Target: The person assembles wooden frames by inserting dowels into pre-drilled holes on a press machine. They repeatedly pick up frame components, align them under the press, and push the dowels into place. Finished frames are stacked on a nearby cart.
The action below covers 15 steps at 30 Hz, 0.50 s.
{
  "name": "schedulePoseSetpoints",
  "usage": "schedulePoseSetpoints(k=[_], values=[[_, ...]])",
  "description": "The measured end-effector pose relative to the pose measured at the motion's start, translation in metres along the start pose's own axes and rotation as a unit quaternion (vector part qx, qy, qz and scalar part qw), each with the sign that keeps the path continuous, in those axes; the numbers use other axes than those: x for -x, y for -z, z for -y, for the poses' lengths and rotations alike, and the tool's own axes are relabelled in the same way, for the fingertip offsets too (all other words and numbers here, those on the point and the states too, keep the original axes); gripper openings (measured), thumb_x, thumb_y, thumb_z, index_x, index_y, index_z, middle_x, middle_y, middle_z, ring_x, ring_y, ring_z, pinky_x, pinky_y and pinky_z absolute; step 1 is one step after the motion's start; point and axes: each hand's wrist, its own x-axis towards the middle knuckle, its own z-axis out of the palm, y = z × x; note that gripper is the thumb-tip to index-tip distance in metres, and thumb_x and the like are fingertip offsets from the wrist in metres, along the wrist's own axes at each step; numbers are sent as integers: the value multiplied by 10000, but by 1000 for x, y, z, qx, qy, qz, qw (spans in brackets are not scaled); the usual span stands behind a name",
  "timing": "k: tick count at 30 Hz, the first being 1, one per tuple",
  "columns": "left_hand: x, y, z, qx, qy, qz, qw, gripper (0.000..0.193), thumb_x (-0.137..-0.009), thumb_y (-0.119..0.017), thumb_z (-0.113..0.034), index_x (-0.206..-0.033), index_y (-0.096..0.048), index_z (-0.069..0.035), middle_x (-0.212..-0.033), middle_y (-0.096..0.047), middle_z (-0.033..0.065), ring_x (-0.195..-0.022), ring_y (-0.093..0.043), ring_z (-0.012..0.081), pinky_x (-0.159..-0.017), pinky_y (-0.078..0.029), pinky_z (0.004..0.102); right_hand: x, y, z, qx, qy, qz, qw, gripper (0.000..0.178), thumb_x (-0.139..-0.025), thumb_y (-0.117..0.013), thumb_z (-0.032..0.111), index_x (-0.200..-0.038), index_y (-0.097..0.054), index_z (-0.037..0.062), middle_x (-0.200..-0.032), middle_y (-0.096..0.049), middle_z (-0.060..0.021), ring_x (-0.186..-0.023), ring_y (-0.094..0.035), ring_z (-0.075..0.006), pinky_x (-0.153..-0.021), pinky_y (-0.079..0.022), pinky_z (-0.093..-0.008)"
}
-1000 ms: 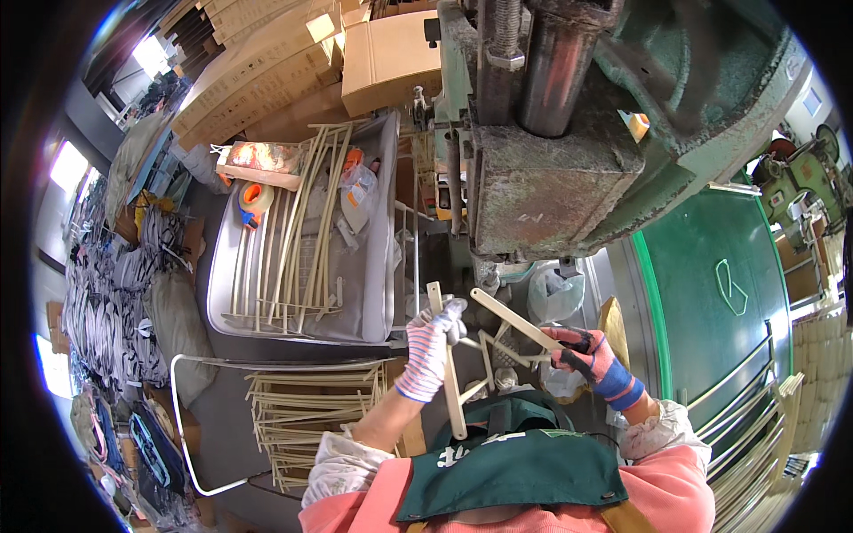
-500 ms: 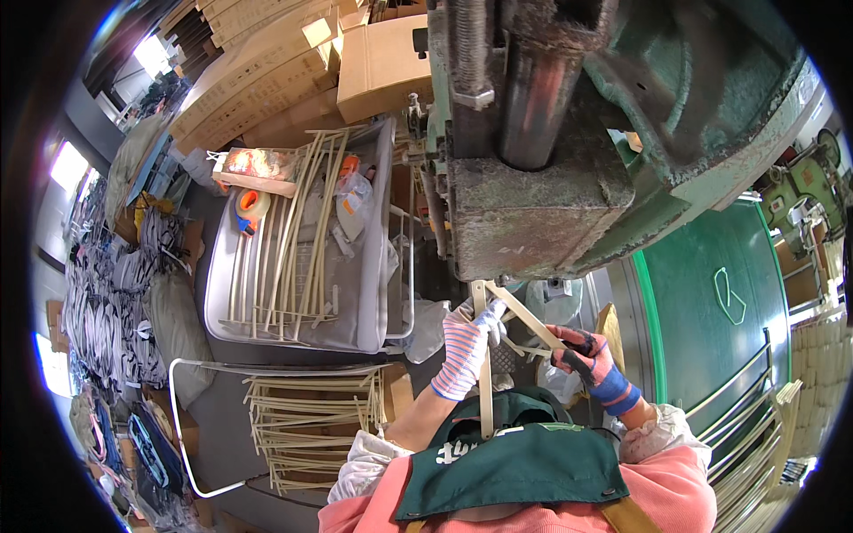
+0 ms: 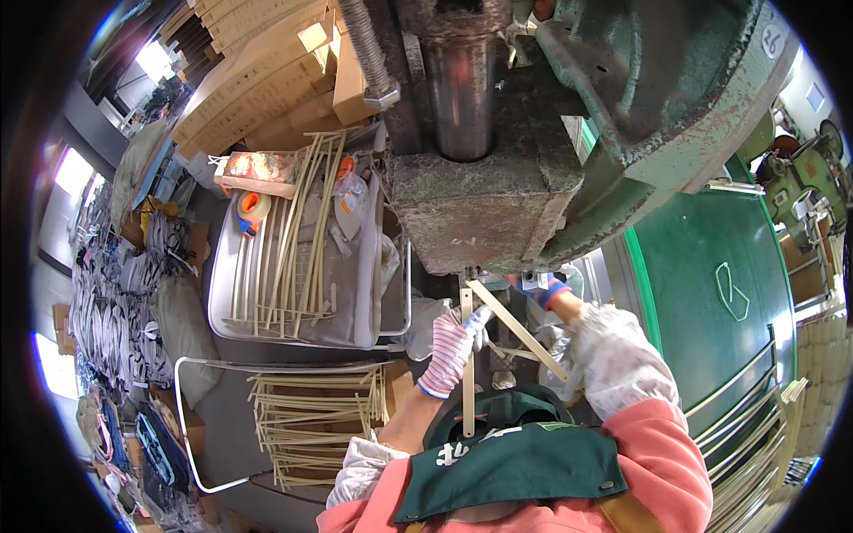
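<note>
My left hand, in a pink-and-blue striped glove, is closed around flat cream strips below the press head. One cream strip runs down toward my apron; another cream strip slants off to the right. Their upper ends lie close together under the head, and thinner cream pieces cross between them. My right hand, with a blue band at the wrist, reaches beneath the press's right underside. Its fingers are mostly hidden, so what it touches cannot be seen.
At left, a grey-white tub carries long cream strips, a tape roll and plastic bags. Stacked cream frames lie below it. Cardboard boxes rise behind. A green table with a bent green wire loop stands at right.
My right hand has let go of the slanting strip and moved up and forward beneath the press. The left hand keeps the strips, which have shifted slightly. The view has shifted around the press.
</note>
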Motion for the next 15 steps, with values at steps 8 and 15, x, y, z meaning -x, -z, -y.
schedulePoseSetpoints(k=[8, 15], values=[[5, 8, 12, 125, -29, -27, 991, 138, -868, -587, -105, -960, -648, -24, -545, -531, 10, -435, -467, 80, -443, -362, 222, -25, 13, 12, -775, -285, 136, 548, 266, -925, -430, 213, -1082, -590, 68, -1073, -617, -70, -987, -582, -213, -840, -478, -331], [-2, 9, 12, 199, -94, 8, 976, 315, -894, -494, -41, -1208, -522, -36, -650, -525, 1, -483, -478, 95, -506, -417, 239, -7, 12, -20, -893, -269, 130, 337, 266, -927, -430, 206, -1097, -585, 70, -1063, -616, -70, -957, -583, -203, -808, -475, -322]])
